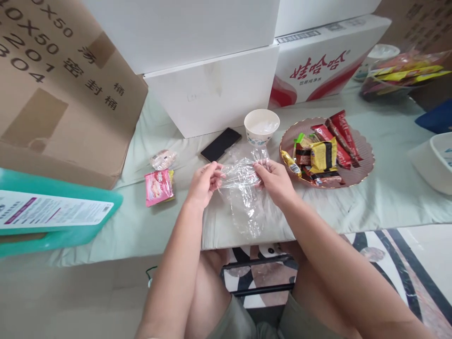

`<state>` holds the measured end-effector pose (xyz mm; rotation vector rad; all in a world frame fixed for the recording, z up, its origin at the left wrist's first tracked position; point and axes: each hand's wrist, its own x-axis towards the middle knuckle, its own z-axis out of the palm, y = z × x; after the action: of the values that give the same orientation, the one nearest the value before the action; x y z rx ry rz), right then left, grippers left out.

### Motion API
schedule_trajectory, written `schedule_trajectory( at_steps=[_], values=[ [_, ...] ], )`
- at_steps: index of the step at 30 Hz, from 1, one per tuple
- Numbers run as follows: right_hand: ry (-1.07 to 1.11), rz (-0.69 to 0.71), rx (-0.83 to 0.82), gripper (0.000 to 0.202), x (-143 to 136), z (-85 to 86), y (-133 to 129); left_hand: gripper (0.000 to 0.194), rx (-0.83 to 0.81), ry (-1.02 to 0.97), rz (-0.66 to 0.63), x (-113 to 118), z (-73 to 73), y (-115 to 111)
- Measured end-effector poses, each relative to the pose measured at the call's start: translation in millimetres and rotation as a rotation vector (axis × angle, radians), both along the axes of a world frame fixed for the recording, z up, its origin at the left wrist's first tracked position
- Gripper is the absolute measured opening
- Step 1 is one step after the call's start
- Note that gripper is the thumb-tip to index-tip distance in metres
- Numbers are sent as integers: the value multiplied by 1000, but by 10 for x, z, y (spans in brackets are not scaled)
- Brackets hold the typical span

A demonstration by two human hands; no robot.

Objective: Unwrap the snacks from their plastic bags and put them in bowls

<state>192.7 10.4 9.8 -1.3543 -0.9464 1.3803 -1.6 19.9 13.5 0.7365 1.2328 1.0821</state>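
A clear, crinkled plastic bag is stretched between my two hands above the cloth-covered table. My left hand pinches its left side with curled fingers. On the other side, my right hand grips the bag between thumb and fingers. Just behind the bag stands a white paper bowl with something clear inside. A black phone lies to the bowl's left. Right of my right hand, a pink scalloped plate holds several wrapped snacks. A pink snack packet and a small clear-wrapped item lie left of my left hand.
White cartons stand along the back. At the left are a large brown box and a green container. A bag of snacks sits back right, and a white tub is at the right edge.
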Motion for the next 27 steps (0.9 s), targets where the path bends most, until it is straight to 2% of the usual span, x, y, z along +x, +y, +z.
schedule_trajectory(
  at_steps=[3,4,5,9,10,12,14,18,20,24,27],
  values=[
    [32,-9,27,28,-46,-23,-18,41,-102,-106,-166,43,-39,-25],
    [28,-23,22,28,-60,-30,-17,40,-97,-127,-179,62,-48,-28],
    [18,-39,16,28,-71,-37,-14,38,-67,-145,-150,79,-53,-26],
    [0,-96,20,27,-69,-49,4,35,40,-184,101,106,-34,18],
    [8,-110,23,27,-60,-53,8,35,33,-195,136,109,-28,29],
    [24,-130,22,26,-42,-72,17,37,-16,-231,122,124,-23,41],
    [53,-149,20,25,-28,-102,35,43,-84,-247,-10,140,-19,37],
    [70,-195,32,22,-10,-149,102,41,-174,-80,-437,59,24,-9],
    [50,-224,38,20,-5,-146,136,35,-159,-5,-518,-75,53,-36],
    [59,-228,32,16,-27,-85,149,32,-118,-8,-452,-336,43,-71],
    [115,-155,-4,16,-83,-46,99,42,-124,-185,-298,-312,-27,-74]
  ],
)
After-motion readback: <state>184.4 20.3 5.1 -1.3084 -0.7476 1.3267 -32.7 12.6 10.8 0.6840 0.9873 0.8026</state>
